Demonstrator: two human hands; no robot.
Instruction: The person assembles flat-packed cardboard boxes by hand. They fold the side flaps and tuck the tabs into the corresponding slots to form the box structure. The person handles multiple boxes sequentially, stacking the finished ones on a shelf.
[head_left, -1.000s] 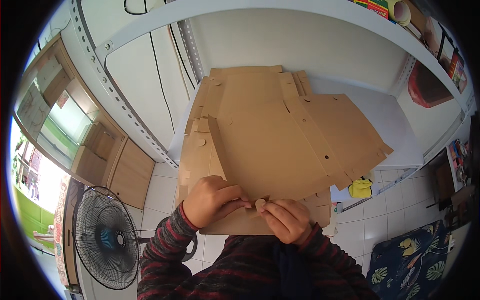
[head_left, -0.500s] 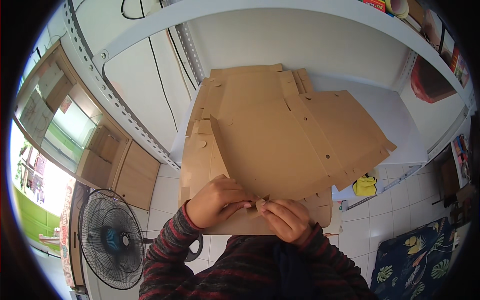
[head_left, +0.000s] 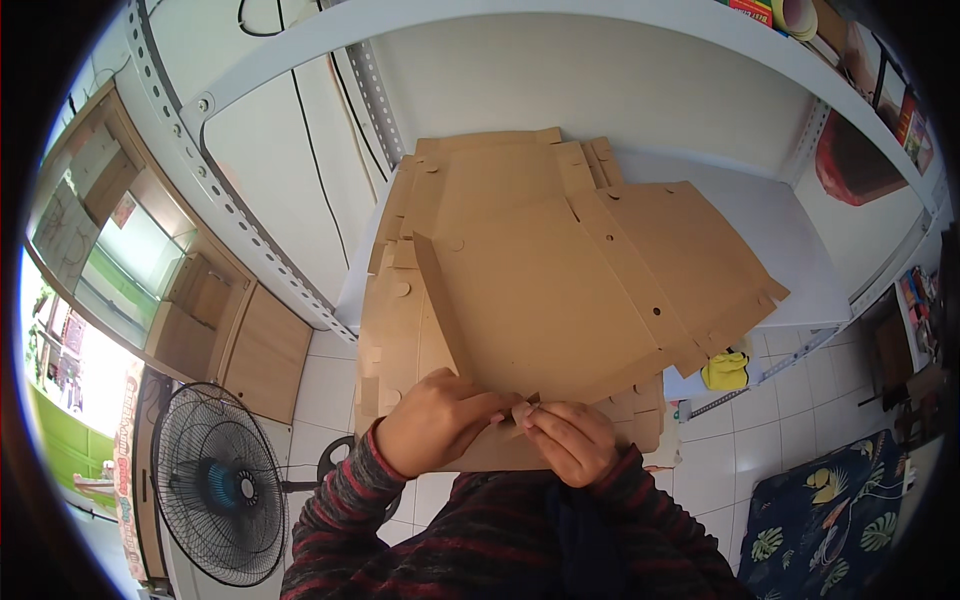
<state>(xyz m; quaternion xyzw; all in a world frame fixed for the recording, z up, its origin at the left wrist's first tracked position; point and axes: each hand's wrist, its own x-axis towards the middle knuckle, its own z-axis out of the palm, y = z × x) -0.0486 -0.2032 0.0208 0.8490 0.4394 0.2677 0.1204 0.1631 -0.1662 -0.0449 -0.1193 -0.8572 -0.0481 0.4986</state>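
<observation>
A flat brown cardboard box blank with creases, small round holes and slotted flaps lies at an angle on top of other cardboard sheets. Its left side flap stands folded up. At its near corner my left hand pinches the cardboard between thumb and fingers. Close beside it, my right hand grips a small corner flap of the same blank. The fingertips of both hands nearly meet there and partly hide the flap.
The stack lies on a white shelf inside a metal rack, whose upper beam arches overhead. A black fan stands at the lower left. Yellow cloth hangs near the shelf's right front. A dark leaf-patterned cover is at lower right.
My left hand has shifted slightly down and its fingers have come nearer the corner flap. My right hand stays at the flap almost unmoved. The view has moved a little.
</observation>
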